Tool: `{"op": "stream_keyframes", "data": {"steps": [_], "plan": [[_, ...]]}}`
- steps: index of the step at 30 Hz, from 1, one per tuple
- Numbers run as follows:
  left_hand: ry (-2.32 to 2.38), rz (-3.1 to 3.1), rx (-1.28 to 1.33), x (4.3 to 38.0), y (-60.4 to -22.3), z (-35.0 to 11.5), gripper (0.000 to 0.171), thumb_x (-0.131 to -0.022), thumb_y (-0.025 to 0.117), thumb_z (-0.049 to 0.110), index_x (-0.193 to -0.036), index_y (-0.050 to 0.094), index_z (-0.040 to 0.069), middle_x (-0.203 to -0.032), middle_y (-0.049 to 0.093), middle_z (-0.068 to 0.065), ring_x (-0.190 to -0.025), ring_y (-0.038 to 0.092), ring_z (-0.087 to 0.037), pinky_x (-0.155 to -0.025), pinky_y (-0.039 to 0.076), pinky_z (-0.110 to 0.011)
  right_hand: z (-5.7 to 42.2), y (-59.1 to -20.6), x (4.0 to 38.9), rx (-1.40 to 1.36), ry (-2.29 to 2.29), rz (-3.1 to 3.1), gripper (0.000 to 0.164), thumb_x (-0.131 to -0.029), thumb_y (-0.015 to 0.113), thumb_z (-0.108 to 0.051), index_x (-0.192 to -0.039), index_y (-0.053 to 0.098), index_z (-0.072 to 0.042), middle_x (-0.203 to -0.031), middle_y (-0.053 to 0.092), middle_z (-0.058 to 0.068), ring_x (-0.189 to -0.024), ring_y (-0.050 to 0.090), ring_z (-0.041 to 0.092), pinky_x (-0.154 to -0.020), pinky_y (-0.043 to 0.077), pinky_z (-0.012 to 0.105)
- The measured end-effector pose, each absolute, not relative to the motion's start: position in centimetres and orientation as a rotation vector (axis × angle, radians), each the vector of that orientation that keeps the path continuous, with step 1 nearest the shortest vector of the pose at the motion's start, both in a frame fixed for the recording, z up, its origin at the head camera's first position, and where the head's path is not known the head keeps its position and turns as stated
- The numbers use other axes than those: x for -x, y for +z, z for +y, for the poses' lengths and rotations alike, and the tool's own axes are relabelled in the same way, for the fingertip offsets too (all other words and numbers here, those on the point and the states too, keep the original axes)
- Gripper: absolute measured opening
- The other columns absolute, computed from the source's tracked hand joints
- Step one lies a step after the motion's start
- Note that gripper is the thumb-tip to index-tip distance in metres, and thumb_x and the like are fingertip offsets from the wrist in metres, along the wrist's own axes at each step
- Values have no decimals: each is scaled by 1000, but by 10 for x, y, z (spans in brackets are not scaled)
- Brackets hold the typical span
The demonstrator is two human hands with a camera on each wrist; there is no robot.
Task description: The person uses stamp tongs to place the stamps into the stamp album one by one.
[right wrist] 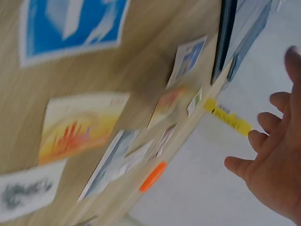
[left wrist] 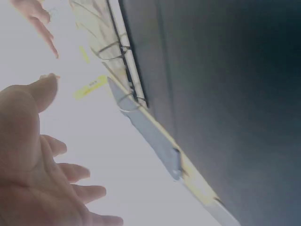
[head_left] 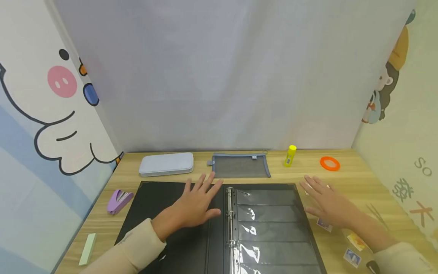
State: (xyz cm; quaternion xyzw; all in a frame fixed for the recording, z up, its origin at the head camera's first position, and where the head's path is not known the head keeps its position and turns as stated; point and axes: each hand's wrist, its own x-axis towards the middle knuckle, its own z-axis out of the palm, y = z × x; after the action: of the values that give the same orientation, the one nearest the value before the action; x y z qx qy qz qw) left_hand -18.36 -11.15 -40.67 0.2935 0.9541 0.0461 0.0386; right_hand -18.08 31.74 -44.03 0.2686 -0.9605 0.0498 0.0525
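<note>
A black ring binder lies spread on the table, with a clear pocket page on its right side over the metal rings. My left hand hovers palm down over the left cover, fingers spread, holding nothing; the left wrist view shows its bare palm. Beyond the binder's right edge is my right hand, fingers extended and also without anything in it. Beneath and beside it lie several stamps, among them a blue stamp and a yellow-orange stamp. The right forearm hides part of them.
Behind the binder are a pale pencil case, a grey mesh pouch, a yellow glue stick and an orange ring. A purple stapler and a pale green block lie left; tweezers lie right.
</note>
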Motion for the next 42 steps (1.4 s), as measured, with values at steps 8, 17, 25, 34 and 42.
{"op": "stream_keyframes", "data": {"steps": [8,17,25,34,42], "plan": [[101,2906,-1087,204,-414,-79,66,-92,59,44,-148,36,18,-148,41,-8,-137,39,-29,-109,32,-55,395,-438,182,-584,312,-2910,55,-91,62,-20,-135,44,10,-132,45,34,-110,52,53,-85,47,59],[-63,2842,-1158,236,-418,-28,55,-94,58,39,-144,43,24,-143,48,-1,-132,46,-24,-105,40,-48,460,-437,174,-293,301,-3150,53,-96,54,-23,-129,44,17,-95,64,33,-72,63,36,-66,52,48],[-114,2814,-1040,249,-429,-14,58,-91,60,45,-142,46,22,-137,51,-2,-127,50,-25,-105,40,-47,464,-452,160,-200,282,-3193,38,-101,41,-23,-91,66,4,-49,40,-5,-41,34,6,-44,35,23],[-277,2838,-1082,246,-443,-10,44,-89,61,49,-124,63,22,-124,59,0,-114,57,-20,-92,49,-42,469,-460,150,-190,163,-3174,32,-96,49,-17,-105,62,11,-63,54,-3,-51,40,6,-53,40,25],[-115,2900,-1030,244,-451,-12,42,-85,67,44,-123,65,26,-118,61,1,-111,57,-19,-93,47,-40,465,-461,156,-215,189,-3156,30,-96,49,-15,-106,63,9,-96,68,27,-84,65,41,-75,50,56]]}}
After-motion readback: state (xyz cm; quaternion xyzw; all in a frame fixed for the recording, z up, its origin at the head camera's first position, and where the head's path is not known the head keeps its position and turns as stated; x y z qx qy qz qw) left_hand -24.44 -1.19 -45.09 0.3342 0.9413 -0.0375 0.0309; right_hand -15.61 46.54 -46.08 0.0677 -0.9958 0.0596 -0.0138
